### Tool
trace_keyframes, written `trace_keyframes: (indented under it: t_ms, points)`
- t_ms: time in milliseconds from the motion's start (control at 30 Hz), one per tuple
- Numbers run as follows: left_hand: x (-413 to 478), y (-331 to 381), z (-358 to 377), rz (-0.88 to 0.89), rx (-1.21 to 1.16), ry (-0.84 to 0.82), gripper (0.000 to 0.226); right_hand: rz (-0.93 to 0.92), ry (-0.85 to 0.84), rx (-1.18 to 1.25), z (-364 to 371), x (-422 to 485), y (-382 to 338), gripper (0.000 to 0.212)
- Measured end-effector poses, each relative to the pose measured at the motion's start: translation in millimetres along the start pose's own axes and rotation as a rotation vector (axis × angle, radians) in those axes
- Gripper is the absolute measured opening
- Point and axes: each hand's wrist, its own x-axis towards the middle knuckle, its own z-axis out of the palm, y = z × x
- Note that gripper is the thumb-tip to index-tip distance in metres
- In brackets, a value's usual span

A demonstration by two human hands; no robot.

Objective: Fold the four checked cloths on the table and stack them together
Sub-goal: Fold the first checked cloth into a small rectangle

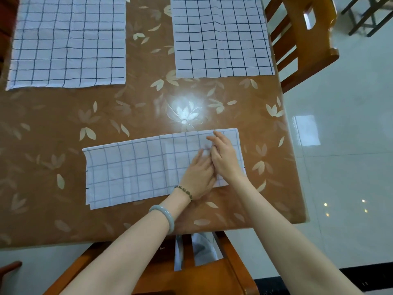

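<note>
A brown glossy table cover printed with pale leaves and flowers (148, 107) fills the scene, a lamp's glare pooling just beyond the long folded white cloth with dark checks (131, 167) that lies near the person's edge. Right of that folded cloth, white polished floor tiles (340, 167) reflect the room's light. Beyond it, to the right, stands an orange-brown wooden chair (302, 45); a second wooden chair (204, 277) sits on its near side, pale fabric (202, 250) showing between the slats. Two flat unfolded checked cloths lie beyond the folded one, one far left (68, 43), one far right (221, 39). On the folded cloth's right end, the left hand (197, 177) and right hand (225, 159) press flat, side by side and touching, fingers extended. The left wrist carries a bead bracelet (185, 191) and pale green bangle (164, 218).
</note>
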Motion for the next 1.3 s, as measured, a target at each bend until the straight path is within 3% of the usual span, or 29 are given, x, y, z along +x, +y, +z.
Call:
trace_keyframes:
  t_ms: [100, 167, 267, 367, 700, 1100, 1233, 1300]
  points:
    - [-13.2, -32.6, -16.9, -0.351, 0.01, 0.185, 0.048, -0.106, 0.052, -0.137, 13.5, 12.6, -3.4, 0.038]
    - [-28.3, -55.4, -21.3, -0.469, 0.076, 0.113, 0.054, -0.235, 0.004, -0.256, 32.0, 15.9, -8.8, 0.043]
    - [-44.2, -74.9, -18.7, -0.497, 0.172, -0.068, 0.058, -0.335, -0.102, -0.493, 69.3, 18.3, -8.1, 0.047]
    - [-46.2, -83.6, -16.5, -0.483, 0.187, -0.127, 0.059, -0.319, -0.122, -0.66, 85.2, 18.4, 2.2, 0.051]
    - [-85.5, -166.3, -59.0, -0.456, 0.258, -0.238, 0.069, -0.296, -0.116, -0.709, 88.9, 18.5, 7.1, 0.054]
    - [-152.7, -237.9, -101.6, -0.58, 0.272, -0.284, 0.073, 0.009, -0.064, -0.811, 5.7, 30.4, 59.3, 0.061]
    - [-155.5, -235.9, -110.8, -0.765, 0.263, -0.232, 0.081, 0.046, 0.023, -0.822, 8.3, 29.7, 48.8, 0.061]
    - [-153.4, -219.6, -112.3, -0.897, 0.225, -0.116, 0.081, -0.063, 0.103, -0.799, 29.1, 24.8, 25.6, 0.057]
